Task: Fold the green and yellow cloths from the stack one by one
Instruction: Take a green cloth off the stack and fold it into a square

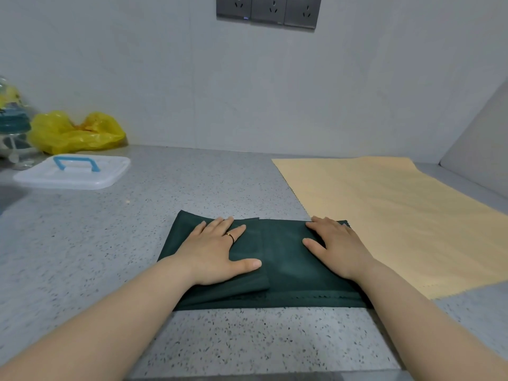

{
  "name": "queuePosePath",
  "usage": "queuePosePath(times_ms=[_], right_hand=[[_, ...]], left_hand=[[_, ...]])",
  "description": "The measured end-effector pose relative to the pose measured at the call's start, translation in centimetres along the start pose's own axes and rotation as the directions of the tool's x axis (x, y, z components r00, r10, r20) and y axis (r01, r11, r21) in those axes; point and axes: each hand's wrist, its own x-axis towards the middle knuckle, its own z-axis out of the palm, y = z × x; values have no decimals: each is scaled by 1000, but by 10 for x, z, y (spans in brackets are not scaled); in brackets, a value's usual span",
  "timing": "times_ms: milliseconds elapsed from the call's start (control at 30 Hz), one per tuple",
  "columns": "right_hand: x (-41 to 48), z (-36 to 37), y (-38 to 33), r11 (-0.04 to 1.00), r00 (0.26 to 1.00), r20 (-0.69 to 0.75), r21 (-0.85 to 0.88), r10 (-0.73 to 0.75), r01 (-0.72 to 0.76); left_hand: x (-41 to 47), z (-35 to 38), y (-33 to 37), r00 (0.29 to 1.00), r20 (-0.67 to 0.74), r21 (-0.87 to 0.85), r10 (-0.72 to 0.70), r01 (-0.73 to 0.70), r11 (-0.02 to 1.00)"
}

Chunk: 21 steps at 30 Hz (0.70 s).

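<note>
Two cloths (green cloth (pixel 286 259), yellow cloth (pixel 384 215)), two hands (pixel 217 254) (pixel 339 250), one lid (pixel 68 179), one bag (pixel 74 133), three sockets (pixel 268 9).

The socket panel (pixel 268 9) on the wall is cut off by the top edge, and the blue mark on it is too small to read. At the far left corner of the counter (pixel 247 339) a clear container (pixel 12 125) with a teal part runs off the left edge, blurred; perhaps a bottle. The yellow bag (pixel 74 132) beside it hides its contents. The yellow cloth (pixel 384 215) on the counter's right side runs off the right edge. The left hand (pixel 217 251) and right hand (pixel 336 248) cover parts of the green cloth (pixel 286 259); the right forearm hides its near right corner. Both forearms are cut off at the bottom edge.
</note>
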Motion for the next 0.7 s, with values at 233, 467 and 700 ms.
queuePosePath(times_ms=[233,467,700], right_hand=[[-1,-13,-33,996,964,-257,53,-60,76],[23,5,-99,969,988,-83,222,127,-106],[24,24,-101,996,965,-249,68,79,-64]], left_hand=[[-2,4,1,996,-87,7,13,-12,1000],[-2,5,3,979,-205,-75,-2,-14,997],[8,-23,-30,837,-506,-307,-208,50,950]])
